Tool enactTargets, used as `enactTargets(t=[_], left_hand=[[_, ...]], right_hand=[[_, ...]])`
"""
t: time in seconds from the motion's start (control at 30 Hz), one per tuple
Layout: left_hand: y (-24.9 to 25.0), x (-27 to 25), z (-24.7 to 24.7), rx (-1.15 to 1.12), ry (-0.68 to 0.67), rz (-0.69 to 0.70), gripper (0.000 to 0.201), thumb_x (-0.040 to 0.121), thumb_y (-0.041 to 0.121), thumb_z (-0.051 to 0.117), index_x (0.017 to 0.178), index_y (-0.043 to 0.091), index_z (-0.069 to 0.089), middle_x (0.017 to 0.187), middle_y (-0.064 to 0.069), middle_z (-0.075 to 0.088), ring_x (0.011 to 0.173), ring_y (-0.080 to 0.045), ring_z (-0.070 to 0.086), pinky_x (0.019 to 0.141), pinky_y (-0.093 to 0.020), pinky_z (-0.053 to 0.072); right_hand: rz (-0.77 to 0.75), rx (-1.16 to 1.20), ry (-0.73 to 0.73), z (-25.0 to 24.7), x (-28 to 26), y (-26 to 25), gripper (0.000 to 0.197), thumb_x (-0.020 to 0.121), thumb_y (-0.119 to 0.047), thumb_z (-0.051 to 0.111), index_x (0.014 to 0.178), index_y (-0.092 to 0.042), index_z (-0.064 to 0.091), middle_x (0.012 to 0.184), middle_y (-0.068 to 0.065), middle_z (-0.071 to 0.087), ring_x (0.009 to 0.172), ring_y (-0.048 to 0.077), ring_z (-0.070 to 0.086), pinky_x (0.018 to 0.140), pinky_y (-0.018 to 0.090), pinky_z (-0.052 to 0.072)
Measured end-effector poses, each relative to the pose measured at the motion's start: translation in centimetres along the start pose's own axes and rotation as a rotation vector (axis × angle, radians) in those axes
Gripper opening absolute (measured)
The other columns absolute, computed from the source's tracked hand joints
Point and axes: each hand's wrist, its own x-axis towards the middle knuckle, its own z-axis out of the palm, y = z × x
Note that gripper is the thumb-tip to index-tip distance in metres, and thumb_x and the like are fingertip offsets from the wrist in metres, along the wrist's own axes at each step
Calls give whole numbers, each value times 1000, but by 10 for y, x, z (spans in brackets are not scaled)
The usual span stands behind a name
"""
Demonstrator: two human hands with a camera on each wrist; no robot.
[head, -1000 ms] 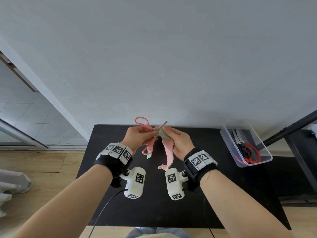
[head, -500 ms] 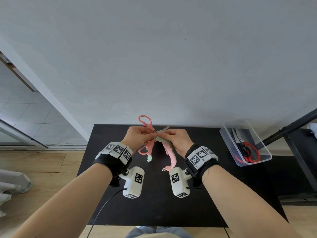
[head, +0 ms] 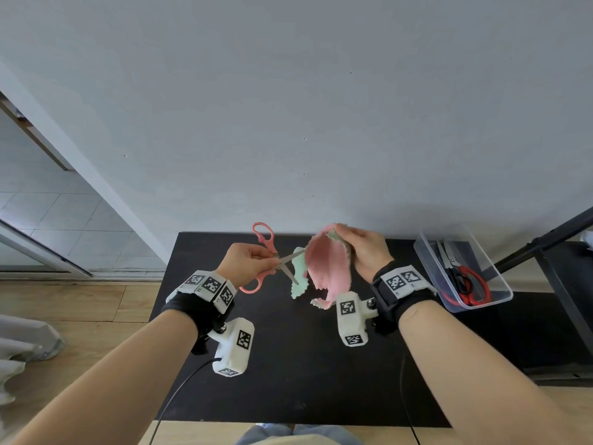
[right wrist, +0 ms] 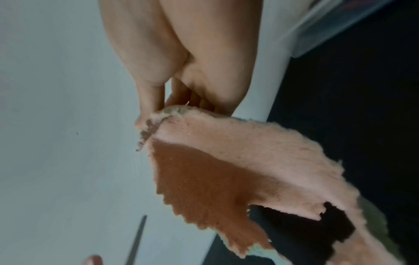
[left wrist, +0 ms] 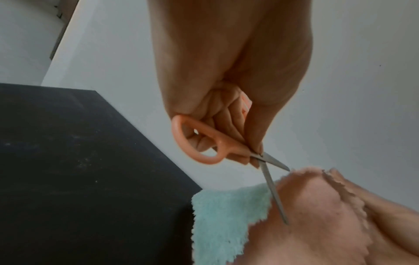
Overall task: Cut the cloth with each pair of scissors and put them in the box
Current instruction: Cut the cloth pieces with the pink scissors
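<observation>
The scene is viewed from the head, forward and downward. Each hand is viewed closely from its wrist. The cloth [head: 327,268] is shared by all views.

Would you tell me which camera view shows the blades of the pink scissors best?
The left wrist view: the pink scissors fill the frame, blades spread wide against the cloth, gripped by the left hand. The head view shows both blades small. The right wrist view catches only one blade's tip.

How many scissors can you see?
3. The pink scissors are in the left hand. The red scissors and black scissors lie in the clear box; more may hide beneath.
</observation>
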Motion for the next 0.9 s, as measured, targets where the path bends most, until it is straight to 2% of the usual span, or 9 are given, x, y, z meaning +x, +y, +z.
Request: enactTargets(t=[0.13, 0.23, 0.3, 0.4, 0.47, 0.57, 0.7, 0.8, 0.9], left_hand=[[3, 0, 7, -174, 38, -10, 3, 80, -2, 70, 83, 0, 69, 76, -12, 70, 61, -13, 70, 66, -19, 58], [12, -1, 15, -261, -13, -8, 5, 80, -2, 69, 84, -1, 67, 75, -11, 71, 64, -16, 70, 65, -22, 58], [14, 0, 18, -254, -26, 8, 6, 80, -1, 70, 85, -1, 68, 78, -12, 71, 66, -17, 70, 67, -24, 59], [15, 2, 21, -255, -21, 12, 5, 79, -1, 71, 84, 1, 68, 80, -14, 70, 68, -21, 68, 75, -30, 58], [16, 2, 22, -238, -22, 20, 6, 79, 0, 71, 84, 1, 68, 79, -14, 70, 72, -23, 67, 79, -33, 56], [17, 1, 23, -244, -25, 38, 7, 79, -2, 71, 86, -1, 67, 75, -12, 71, 66, -18, 70, 74, -28, 58], [19, 4, 22, -94, -15, 57, 4, 81, 3, 70, 83, 5, 67, 69, -4, 70, 61, -9, 68, 65, -20, 55], [21, 8, 21, 5, -16, 67, 3, 82, 6, 71, 83, 9, 69, 74, -7, 69, 67, -13, 66, 73, -25, 54], [24, 11, 19, 74, -14, 83, 5, 82, 7, 70, 80, 12, 69, 75, -8, 70, 71, -18, 65, 78, -28, 55]], right_hand=[[64, 38, -151, 6, -15, -7, 14, 82, -12, 69, 84, 2, 70, 79, 16, 66, 66, 25, 64, 60, 35, 53], [109, 103, -247, 21, -25, 2, 17, 78, -15, 69, 81, 2, 73, 77, 20, 63, 63, 31, 58, 58, 37, 46], [118, 115, -224, 26, -25, 8, 12, 84, -7, 64, 83, 3, 71, 76, 19, 67, 64, 29, 62, 60, 33, 53], [90, 101, -232, 29, -19, 15, 18, 86, -3, 63, 101, 7, 67, 95, 18, 69, 80, 22, 67, 76, 25, 57], [60, 39, -257, 29, -17, 19, 22, 85, -4, 65, 104, 6, 68, 103, 18, 70, 88, 22, 67, 86, 26, 55], [16, -70, -247, 31, -15, 22, 18, 80, -6, 72, 98, -1, 72, 104, 18, 71, 93, 22, 67, 94, 31, 51], [-19, -192, -220, 33, -11, 22, 17, 80, -12, 74, 92, 1, 73, 94, 19, 71, 81, 19, 65, 85, 31, 52], [-22, -210, -209, 34, -10, 21, 14, 81, -14, 73, 86, -1, 74, 84, 13, 71, 73, 16, 65, 75, 25, 53], [-23, -210, -205, 34, -9, 20, 8, 81, -13, 73, 81, -5, 74, 83, 13, 72, 75, 19, 67, 79, 29, 55]])
